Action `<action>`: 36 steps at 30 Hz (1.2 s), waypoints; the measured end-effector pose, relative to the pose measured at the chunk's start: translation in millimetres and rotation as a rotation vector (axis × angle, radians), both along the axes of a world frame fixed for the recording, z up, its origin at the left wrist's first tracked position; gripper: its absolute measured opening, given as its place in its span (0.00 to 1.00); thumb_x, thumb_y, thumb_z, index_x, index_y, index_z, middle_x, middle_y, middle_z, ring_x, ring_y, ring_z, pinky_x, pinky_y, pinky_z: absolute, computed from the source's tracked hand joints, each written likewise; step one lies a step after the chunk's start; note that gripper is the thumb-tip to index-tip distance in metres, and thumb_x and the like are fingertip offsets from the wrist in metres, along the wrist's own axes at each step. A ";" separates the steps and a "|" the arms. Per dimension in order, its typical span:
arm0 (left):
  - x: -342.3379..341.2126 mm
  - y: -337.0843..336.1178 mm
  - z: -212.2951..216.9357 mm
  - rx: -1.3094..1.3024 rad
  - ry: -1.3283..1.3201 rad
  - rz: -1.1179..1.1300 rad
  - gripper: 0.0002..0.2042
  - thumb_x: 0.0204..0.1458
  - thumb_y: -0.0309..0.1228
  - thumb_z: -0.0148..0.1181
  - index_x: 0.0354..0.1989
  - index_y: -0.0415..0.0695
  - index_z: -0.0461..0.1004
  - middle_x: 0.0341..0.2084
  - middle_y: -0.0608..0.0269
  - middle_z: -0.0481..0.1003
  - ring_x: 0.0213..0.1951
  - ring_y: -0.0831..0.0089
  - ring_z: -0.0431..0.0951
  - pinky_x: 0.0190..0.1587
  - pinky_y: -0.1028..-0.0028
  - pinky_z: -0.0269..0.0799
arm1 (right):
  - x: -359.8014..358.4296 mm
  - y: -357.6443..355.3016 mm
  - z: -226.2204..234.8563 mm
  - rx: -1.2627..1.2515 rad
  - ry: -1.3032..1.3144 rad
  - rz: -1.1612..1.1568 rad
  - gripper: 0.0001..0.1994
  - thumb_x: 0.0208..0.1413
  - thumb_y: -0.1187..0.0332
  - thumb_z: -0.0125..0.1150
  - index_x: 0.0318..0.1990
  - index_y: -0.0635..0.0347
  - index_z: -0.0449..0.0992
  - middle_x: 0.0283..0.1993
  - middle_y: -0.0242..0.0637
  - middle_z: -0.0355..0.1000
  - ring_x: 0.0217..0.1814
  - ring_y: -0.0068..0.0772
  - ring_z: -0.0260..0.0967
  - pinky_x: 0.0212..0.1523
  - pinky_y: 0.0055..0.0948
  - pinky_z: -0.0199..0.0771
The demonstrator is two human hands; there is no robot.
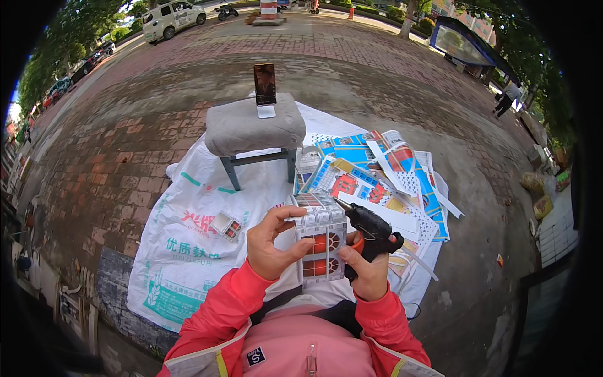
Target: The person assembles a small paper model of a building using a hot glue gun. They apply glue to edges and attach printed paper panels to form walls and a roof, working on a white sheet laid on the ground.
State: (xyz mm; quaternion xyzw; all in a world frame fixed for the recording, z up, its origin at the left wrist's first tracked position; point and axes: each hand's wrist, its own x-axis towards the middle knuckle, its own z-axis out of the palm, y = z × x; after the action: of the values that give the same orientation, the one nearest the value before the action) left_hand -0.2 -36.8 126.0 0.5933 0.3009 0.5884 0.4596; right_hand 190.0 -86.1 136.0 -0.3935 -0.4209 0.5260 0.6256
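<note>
My left hand (271,242) grips a small paper model building (321,235), grey and white with red window panels, held upright in front of my chest. My right hand (364,270) holds a black glue gun (370,229) with an orange trigger. The gun's nozzle points up-left at the model's top right edge, touching or nearly touching it. Both sleeves are red. A smaller folded paper piece (225,224) lies on the white sack to the left of my left hand.
A white printed sack (182,251) covers the brick paving. A grey cushioned stool (254,129) stands on it with a phone (265,85) propped upright on top. Printed cut-out paper sheets (377,173) lie to the right. A car (169,17) and a distant person (507,97) are far off.
</note>
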 end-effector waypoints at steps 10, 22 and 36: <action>2.7 -3.5 5.5 0.071 0.001 0.054 0.20 0.44 0.21 0.70 0.47 0.35 0.72 0.41 0.55 0.77 0.45 0.70 0.79 0.50 0.70 0.75 | 0.1 -1.0 0.7 0.002 0.008 -0.009 0.14 0.49 0.76 0.68 0.42 0.62 0.70 0.38 0.36 0.72 0.38 0.25 0.70 0.41 0.26 0.71; 3.0 -5.0 7.0 0.103 0.027 0.098 0.17 0.45 0.22 0.70 0.44 0.35 0.73 0.39 0.57 0.78 0.43 0.72 0.80 0.48 0.72 0.77 | 0.0 -2.1 0.3 -0.018 -0.029 -0.023 0.15 0.49 0.74 0.68 0.43 0.62 0.70 0.36 0.34 0.71 0.38 0.24 0.69 0.41 0.25 0.71; 3.6 -7.1 10.2 0.102 0.054 0.127 0.15 0.47 0.22 0.69 0.43 0.35 0.75 0.37 0.57 0.79 0.41 0.74 0.80 0.47 0.75 0.77 | -2.2 -5.1 -6.1 0.051 -0.026 -0.045 0.18 0.50 0.77 0.68 0.48 0.64 0.71 0.41 0.34 0.72 0.41 0.24 0.70 0.44 0.25 0.71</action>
State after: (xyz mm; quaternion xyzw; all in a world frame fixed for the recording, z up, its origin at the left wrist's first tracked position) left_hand 3.4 -43.9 136.1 0.6113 0.3201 0.6146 0.3822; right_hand 187.8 -91.2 129.9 -0.3935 -0.4332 0.4959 0.6416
